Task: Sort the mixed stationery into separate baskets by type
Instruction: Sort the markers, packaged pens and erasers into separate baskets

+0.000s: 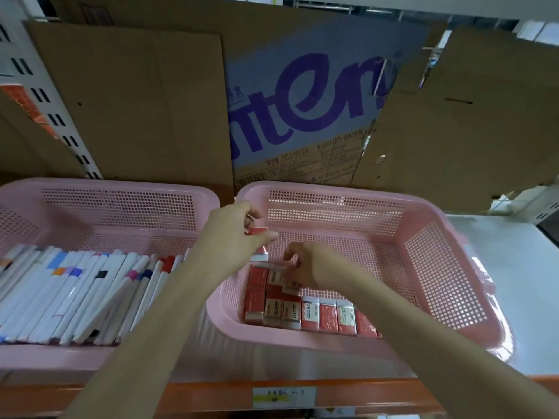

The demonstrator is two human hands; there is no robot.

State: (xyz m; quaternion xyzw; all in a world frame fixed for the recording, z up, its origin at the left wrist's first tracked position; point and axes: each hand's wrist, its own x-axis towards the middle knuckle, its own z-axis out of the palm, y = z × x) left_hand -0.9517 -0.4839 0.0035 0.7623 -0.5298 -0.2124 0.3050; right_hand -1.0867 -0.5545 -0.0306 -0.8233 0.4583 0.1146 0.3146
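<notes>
Leftward, pens fill one pink basket; right basket holds erasers; both hands' grip pinches erasers.

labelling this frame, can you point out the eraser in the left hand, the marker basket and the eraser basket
eraser in the left hand [259,231], head view, red wrapper
marker basket [115,204], head view, far mesh wall
eraser basket [438,267], head view, right mesh wall

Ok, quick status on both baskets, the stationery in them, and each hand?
Left basket: holds markers lying side by side.
Right basket: erasers packed along near edge.
Left hand: pinching one eraser.
Right hand: fingers on packed erasers.
</notes>
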